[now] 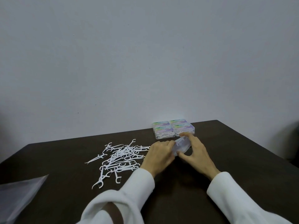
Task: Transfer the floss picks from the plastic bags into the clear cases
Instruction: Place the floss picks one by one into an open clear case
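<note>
Clear, thin plastic is what I have between my hands: a small rectangular see-through case point(181, 146), held tilted just above the dark brown wooden table point(178, 199). My left hand point(159, 156) grips its near-left end with fingers curled round the edge, and my right hand point(196, 151) pinches it from the other side, thumb underneath and fingertips on the top rim. Whether the lid is open or latched I cannot tell; the plastic is too blurred.

The loose heap of white plastic floss picks point(120, 156) lies on the table just to the left of my left hand, already out of the crumpled clear plastic bag point(19, 193) at the near-left corner. Four filled clear cases with pastel labels point(174, 129) sit in a tight block by the wall, just beyond my right fingers.

I judge the risks to be these: the slick case could slip or snap shut under uneven pressure, and my left sleeve point(129, 191) hangs close enough to the heap to drag picks off the pile. A careless right hand could also nudge the finished block.
</note>
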`<state>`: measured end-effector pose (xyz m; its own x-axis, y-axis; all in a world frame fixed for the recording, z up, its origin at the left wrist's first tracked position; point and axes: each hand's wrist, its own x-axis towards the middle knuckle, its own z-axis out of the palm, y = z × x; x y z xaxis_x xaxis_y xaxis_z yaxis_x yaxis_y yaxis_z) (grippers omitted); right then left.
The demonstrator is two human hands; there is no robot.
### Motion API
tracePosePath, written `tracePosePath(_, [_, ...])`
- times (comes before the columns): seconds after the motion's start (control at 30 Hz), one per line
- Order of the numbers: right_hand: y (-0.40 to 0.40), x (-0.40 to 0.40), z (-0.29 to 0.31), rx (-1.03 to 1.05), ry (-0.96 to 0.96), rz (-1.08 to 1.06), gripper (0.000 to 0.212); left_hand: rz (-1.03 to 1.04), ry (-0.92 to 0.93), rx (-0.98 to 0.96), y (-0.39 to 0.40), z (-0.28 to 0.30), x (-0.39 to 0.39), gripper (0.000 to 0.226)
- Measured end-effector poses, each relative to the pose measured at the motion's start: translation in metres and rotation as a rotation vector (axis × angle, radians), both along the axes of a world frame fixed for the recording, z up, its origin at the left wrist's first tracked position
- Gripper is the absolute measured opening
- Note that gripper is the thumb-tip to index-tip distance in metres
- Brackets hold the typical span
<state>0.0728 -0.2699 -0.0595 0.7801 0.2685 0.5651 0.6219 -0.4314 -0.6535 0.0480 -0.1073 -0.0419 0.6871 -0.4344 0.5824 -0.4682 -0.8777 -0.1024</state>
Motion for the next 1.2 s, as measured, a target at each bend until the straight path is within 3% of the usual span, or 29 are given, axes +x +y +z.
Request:
tracePosePath(0.3, [-0.005, -0.002, -0.008, 0.025, 0.023, -0.029, 0.046, 0.05, -0.077, -0.013, -0.002, -0.001, 0.0, 0.038])
tracePosePath(0.57, [-0.008, -0.007, -0.007, 0.04, 0.024, -0.05, 0.044, 0.141, -0.084, -0.058, 0.005, -0.004, -0.001, 0.047])
tracePosePath(0.97, [-0.015, -0.011, -0.006, -0.079, 0.321, -0.07, 0.094, 0.27, 0.043, -0.205, 0.032, 0.004, -0.012, 0.055])
tracePosePath(1.2, [-0.014, -0.008, -0.003, -0.129, 0.398, -0.094, 0.099, 0.299, 0.132, -0.249, 0.065, 0.007, -0.021, 0.051])
